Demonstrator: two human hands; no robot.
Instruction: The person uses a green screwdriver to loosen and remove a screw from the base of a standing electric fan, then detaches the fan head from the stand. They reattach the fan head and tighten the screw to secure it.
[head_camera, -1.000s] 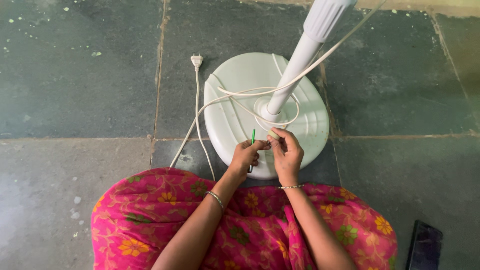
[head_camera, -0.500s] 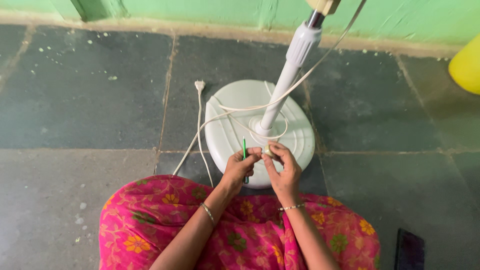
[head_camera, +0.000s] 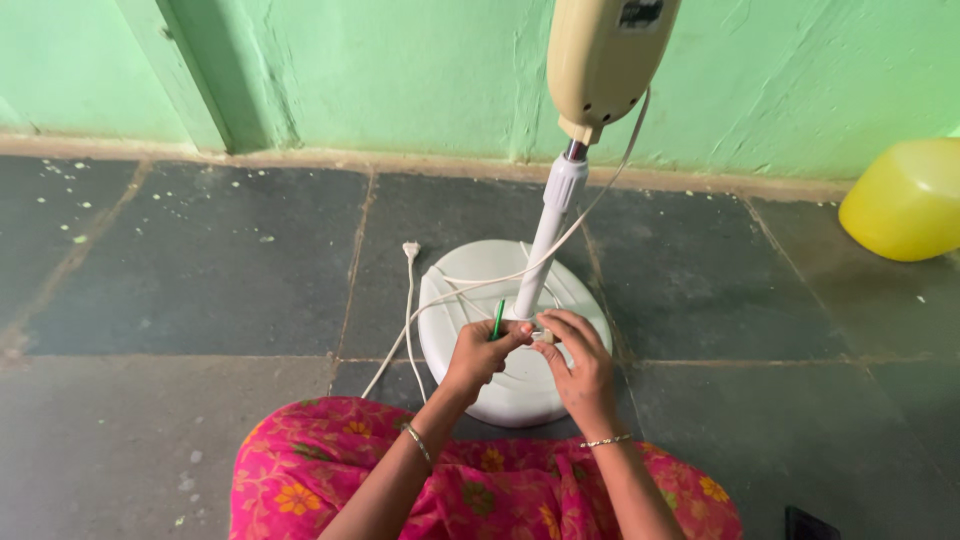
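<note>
A white pedestal fan stands on the stone floor, with a round base, a white pole and a cream housing at the top. My left hand grips a thin green tool held upright beside the foot of the pole. My right hand pinches a small pale part between its fingertips, close to the left hand and over the base. A white cord runs from the housing down across the base to a plug lying on the floor.
A green wall rises behind the fan. A yellow plastic tub sits at the far right. My lap, in pink flowered cloth, lies below the hands. A dark flat object shows at the bottom right edge.
The view has tilted up, bringing the wall, the fan housing and the yellow tub into sight. Both hands stay together at the foot of the pole with the green tool.
</note>
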